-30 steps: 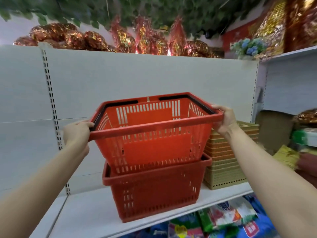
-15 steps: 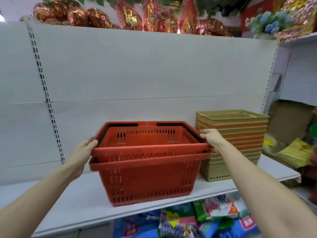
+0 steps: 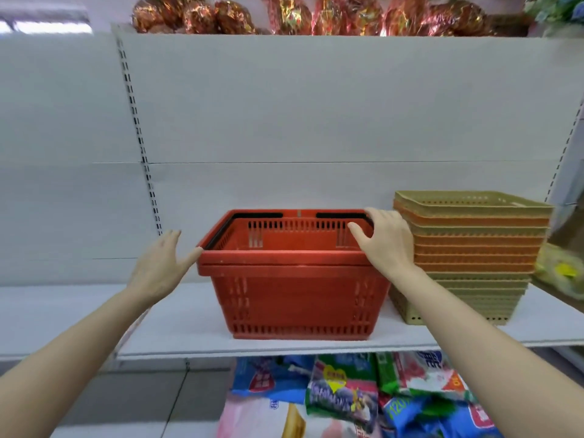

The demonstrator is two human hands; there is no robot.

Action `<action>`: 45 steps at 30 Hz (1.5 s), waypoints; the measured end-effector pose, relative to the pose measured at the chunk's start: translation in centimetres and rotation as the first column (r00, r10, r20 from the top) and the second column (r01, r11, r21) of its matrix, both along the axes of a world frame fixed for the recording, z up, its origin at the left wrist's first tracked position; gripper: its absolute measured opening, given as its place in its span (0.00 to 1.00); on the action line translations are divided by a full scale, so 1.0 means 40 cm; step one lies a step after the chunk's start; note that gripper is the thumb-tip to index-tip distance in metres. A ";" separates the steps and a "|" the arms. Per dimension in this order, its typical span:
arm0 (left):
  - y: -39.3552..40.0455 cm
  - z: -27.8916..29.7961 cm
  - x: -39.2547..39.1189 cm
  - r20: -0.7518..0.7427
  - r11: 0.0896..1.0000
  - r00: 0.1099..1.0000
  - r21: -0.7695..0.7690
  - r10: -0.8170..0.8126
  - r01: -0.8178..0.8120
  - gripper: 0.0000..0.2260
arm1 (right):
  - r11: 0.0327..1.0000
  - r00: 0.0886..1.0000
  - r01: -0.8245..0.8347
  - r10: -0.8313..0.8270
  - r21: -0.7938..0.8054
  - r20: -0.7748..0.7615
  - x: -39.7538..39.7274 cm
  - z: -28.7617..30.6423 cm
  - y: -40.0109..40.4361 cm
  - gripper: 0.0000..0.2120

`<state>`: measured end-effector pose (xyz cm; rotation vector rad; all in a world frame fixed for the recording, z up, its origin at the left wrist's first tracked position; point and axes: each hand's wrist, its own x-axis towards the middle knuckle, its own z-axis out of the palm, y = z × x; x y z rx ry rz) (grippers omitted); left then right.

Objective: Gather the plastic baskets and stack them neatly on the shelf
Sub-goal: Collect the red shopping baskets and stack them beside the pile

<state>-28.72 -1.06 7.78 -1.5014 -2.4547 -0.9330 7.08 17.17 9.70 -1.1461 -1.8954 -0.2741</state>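
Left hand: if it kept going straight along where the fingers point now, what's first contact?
Probably the white back panel of the shelf. The left hand is open, fingers aimed up and forward, passing left of the red baskets. Depth is unclear; its thumb sits near the rim.

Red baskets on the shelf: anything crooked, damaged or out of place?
Nothing stands out. The red baskets sit nested squarely, rims level, on the shelf, beside a tidy stack of tan and orange trays.

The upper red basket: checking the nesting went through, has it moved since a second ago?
Yes. The upper red basket dropped into the lower red basket, its rim now far below the tan stack top.
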 end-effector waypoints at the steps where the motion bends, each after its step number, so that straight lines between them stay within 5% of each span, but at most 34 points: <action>1: -0.034 0.006 -0.004 -0.141 0.999 0.989 0.007 0.042 -0.042 0.34 | 0.997 0.997 -0.069 0.068 0.046 0.028 -0.032 0.001 -0.030 0.23; 6: -0.225 0.010 -0.006 -0.483 0.987 0.860 0.080 0.164 -0.143 0.29 | 0.913 0.930 -0.368 0.358 0.175 0.086 -0.226 -0.026 -0.209 0.24; 13: -0.557 -0.080 -0.079 -0.606 0.930 0.724 0.076 0.329 -0.359 0.25 | 0.722 0.745 -0.667 0.656 0.184 0.121 -0.544 -0.119 -0.500 0.22; 21: -1.033 -0.283 -0.220 -0.522 0.763 0.665 -0.041 0.534 -0.645 0.27 | 0.463 0.458 -0.886 0.877 -0.002 0.149 -0.916 -0.301 -0.907 0.20; 28: -1.509 -0.545 -0.306 -0.385 0.504 0.542 -0.203 0.747 -0.840 0.27 | 0.262 0.213 -0.937 0.953 -0.230 0.216 -1.172 -0.562 -1.345 0.18; 36: -1.934 -0.882 -0.306 -0.241 0.178 0.319 -0.469 0.916 -0.865 0.25 | 0.084 -0.026 -0.887 0.973 -0.454 0.230 -1.327 -0.919 -1.739 0.20; 45: -2.127 -1.180 -0.312 -0.118 -0.009 0.078 -0.602 0.990 -0.798 0.22 | -0.023 -0.237 -0.806 0.928 -0.591 0.286 -1.473 -1.242 -1.953 0.20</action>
